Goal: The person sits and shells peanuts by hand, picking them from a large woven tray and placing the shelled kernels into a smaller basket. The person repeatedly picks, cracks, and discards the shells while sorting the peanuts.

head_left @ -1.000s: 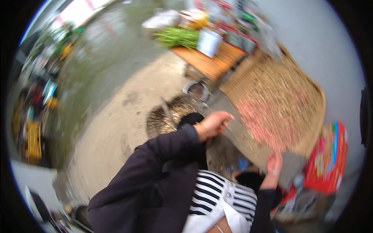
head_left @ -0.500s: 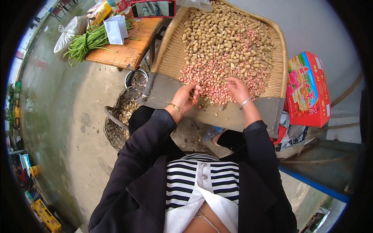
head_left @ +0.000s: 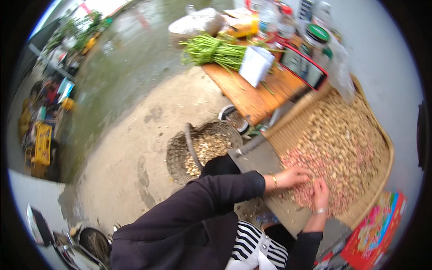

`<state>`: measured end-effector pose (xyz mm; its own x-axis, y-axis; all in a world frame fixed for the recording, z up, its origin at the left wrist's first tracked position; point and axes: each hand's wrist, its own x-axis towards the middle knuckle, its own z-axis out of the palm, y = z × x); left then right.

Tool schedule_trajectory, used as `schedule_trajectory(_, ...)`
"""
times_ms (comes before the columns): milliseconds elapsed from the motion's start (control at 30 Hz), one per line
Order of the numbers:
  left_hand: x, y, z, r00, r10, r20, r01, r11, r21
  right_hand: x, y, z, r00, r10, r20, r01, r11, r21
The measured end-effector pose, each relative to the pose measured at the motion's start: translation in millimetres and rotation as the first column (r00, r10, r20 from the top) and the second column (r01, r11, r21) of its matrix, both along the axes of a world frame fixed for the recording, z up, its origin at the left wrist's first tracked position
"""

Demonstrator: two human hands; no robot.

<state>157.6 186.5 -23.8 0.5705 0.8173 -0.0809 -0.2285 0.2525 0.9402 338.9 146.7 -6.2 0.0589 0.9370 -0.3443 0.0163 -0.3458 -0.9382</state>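
Observation:
Over the near edge of a wide woven tray [head_left: 386, 148], my two hands meet at the fingertips. My left hand [head_left: 292, 177], with a gold bracelet, is closed in a pinch. My right hand [head_left: 320, 194], wearing a silver bangle, is pinched against it. A small yellowish peanut appears between the fingers, though blur hides its details. Unshelled peanuts [head_left: 344, 130] fill the far part of the tray. Pink shelled kernels [head_left: 297, 157] lie around and below my hands, nearer to me. The tray's grey front flap [head_left: 256, 162] extends towards my lap.
Left of the tray stands a wicker basket [head_left: 173, 155] holding empty shells. Behind it are a small bowl [head_left: 235, 118] and a wooden table [head_left: 234, 90] with green vegetable stalks [head_left: 216, 50], a phone [head_left: 303, 67], jars and bags. A red box [head_left: 375, 229] sits at the right.
The view has swung to the left, so the tray now appears farther right and tilted. My hands were apart; they have come together at the fingertips.

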Motion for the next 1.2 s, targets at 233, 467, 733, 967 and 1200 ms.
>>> schedule_trajectory(233, -2.9, -13.3, 18.9, 0.999, -0.012, -0.052, 0.019, 0.991, 0.136, -30.9, -12.9, 11.9, 0.851, -0.050, -0.522, 0.011, 0.997, -0.078)
schedule_trajectory(467, -2.6, -20.0, 17.5, 0.985, 0.054, -0.166, -0.028, 0.987, 0.158, -45.0, -16.2, 13.7, 0.846, -0.043, -0.531, 0.022, 0.999, -0.046)
schedule_trajectory(733, -18.3, -2.2, 40.3, 0.951, -0.228, -0.208, 0.190, 0.963, -0.190, -45.6, -11.8, 1.3, 0.730, -0.132, -0.670, 0.038, 0.987, -0.153)
schedule_trajectory(967, -3.2, -9.3, 6.1, 0.952, -0.030, 0.304, 0.198, 0.819, -0.538, -48.2, -13.3, 4.6, 0.628, -0.153, -0.763, 0.113, 0.988, -0.104)
schedule_trajectory(1200, -9.8, 9.2, -5.8, 0.898, 0.292, -0.329, -0.193, 0.934, 0.301, -13.9, -18.9, -22.8, 0.905, -0.283, 0.316, 0.231, 0.954, 0.192)
